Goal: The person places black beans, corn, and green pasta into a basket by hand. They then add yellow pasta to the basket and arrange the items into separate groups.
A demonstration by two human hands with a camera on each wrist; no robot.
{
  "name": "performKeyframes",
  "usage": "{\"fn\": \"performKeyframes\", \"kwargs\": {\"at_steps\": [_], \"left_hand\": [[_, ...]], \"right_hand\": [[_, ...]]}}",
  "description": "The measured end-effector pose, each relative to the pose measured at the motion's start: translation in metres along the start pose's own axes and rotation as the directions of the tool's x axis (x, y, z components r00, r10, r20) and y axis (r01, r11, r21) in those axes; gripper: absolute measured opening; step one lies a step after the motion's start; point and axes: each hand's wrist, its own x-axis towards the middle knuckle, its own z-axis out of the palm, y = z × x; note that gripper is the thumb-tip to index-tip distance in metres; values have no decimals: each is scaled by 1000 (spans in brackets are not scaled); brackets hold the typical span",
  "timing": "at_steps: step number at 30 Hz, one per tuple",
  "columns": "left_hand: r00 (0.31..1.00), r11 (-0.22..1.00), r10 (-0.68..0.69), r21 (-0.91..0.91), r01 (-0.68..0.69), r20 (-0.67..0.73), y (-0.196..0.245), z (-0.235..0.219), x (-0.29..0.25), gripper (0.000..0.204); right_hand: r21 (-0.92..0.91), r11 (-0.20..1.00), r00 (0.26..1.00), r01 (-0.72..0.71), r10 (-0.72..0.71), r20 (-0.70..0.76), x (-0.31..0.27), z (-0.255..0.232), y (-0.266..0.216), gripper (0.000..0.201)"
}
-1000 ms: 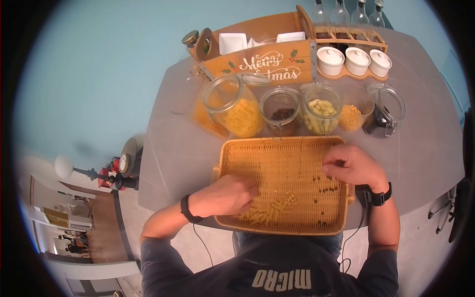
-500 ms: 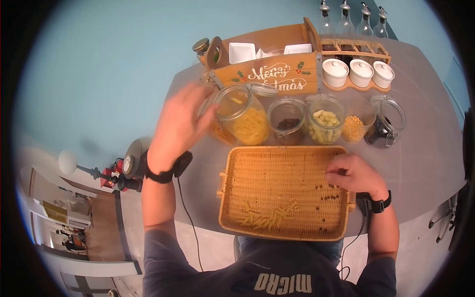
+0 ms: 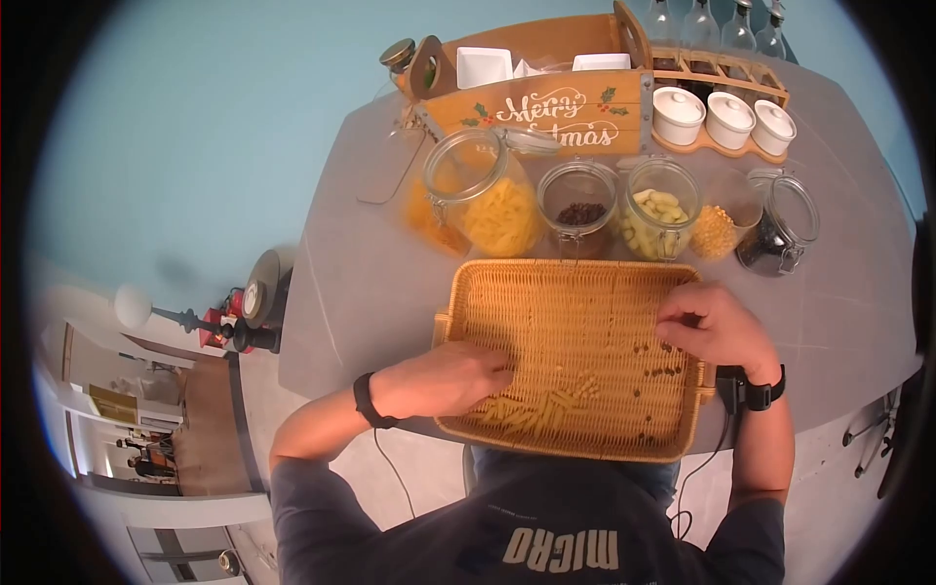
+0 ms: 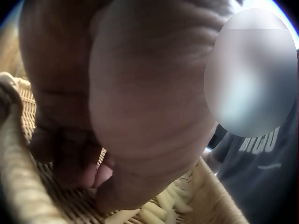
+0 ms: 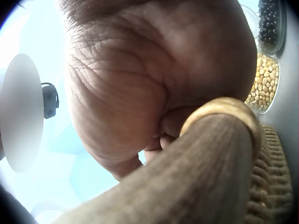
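Observation:
A wicker basket [image 3: 546, 322] lies in front of the person. My left hand [image 3: 444, 378] reaches over its left side, fingers bent down beside a spread of penne pasta [image 3: 531, 414]. In the left wrist view its thumb and fingertips come down close over pale penne [image 4: 154, 212]; I cannot tell if a piece is between them. My right hand [image 3: 717, 327] is at the basket's right rim with fingers loosely curled and nothing visible in them. Dark beans [image 3: 665, 371] lie below it, and small pale kernels [image 3: 588, 387] near the pasta. In the right wrist view the basket handle [image 5: 205, 154] partly hides its fingers.
Behind the basket stand a large pasta jar [image 3: 502, 219], a jar of dark beans [image 3: 582, 216], a jar of pale oblong pieces [image 3: 655, 219], a corn container [image 3: 715, 232] and a black-bean jar [image 3: 770, 244]. Further back are a wooden crate [image 3: 546, 117] and lidded white pots [image 3: 729, 119].
My left hand went from the basket up to the pasta jar, where a piece showed inside the mouth, and has come back over the basket's left side. The right hand stays nearly in place.

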Motion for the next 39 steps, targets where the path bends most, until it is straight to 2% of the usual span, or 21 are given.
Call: {"fn": "performKeyframes", "kwargs": {"at_steps": [4, 7, 11, 13, 16, 18, 21, 23, 25, 26, 29, 32, 34, 36, 37, 39], "left_hand": [[995, 994, -98, -47, 99, 24, 2, -14, -2, 19], [1000, 994, -25, -111, 26, 18, 6, -9, -8, 16], [999, 997, -51, -53, 51, -12, 15, 8, -8, 16], [998, 998, -63, -25, 64, 22, 17, 0, -6, 15], [993, 995, -83, 53, 88, -78, 8, -31, -2, 19], [947, 984, -79, 127, 124, -311, -1, -59, 0, 20], [787, 959, -124, 132, 252, -604, -9, -111, 4, 20], [718, 952, -176, 70, 299, -673, -26, -142, 12, 16], [661, 905, -179, 143, 401, -729, -37, -162, 26, 16], [631, 875, -176, 174, 452, -755, -39, -166, 30, 15], [586, 860, -154, 184, 476, -795, -42, -161, 36, 17], [694, 903, -115, 217, 372, -711, -23, -140, 28, 22], [843, 951, -86, 209, 228, -531, -10, -113, 22, 24], [945, 986, -38, 144, 89, -324, 2, -83, 19, 24], [977, 996, -8, 86, 27, -211, 6, -66, 19, 23], [994, 999, 54, -6, -54, -92, 7, -29, 18, 22]], "right_hand": [[5, 1000, 1000, -24, 24, 9, 0, -2, -4, 15], [-24, 1000, 1000, -3, 3, 11, 0, -3, -5, 15], [-37, 999, 1000, 19, -18, 10, 0, -2, -4, 15], [-29, 1000, 1000, 5, -4, 16, 0, -2, -2, 15], [-10, 1000, 1000, -24, 24, 16, -1, -2, 2, 16], [-12, 1000, 1000, -3, 3, 6, -2, -1, 5, 17], [-23, 999, 1000, 27, -27, -3, -1, -1, 4, 17], [-20, 1000, 1000, 13, -13, 3, -2, -2, 2, 17], [-22, 999, 1000, 25, -25, 1, -2, -3, 1, 16], [-25, 999, 999, 46, -46, -4, -1, -2, 1, 16], [-32, 998, 998, 56, -56, -8, -1, -3, 0, 16], [-20, 1000, 1000, 22, -22, 3, -2, -2, 0, 15], [-19, 999, 1000, 28, -27, 11, -1, -2, 1, 15], [-33, 997, 998, 62, -62, -2, -1, -1, 1, 15], [-36, 998, 999, 53, -53, 2, -1, 0, 1, 15], [-44, 998, 999, 37, -37, 5, -1, 0, 2, 15]]}}
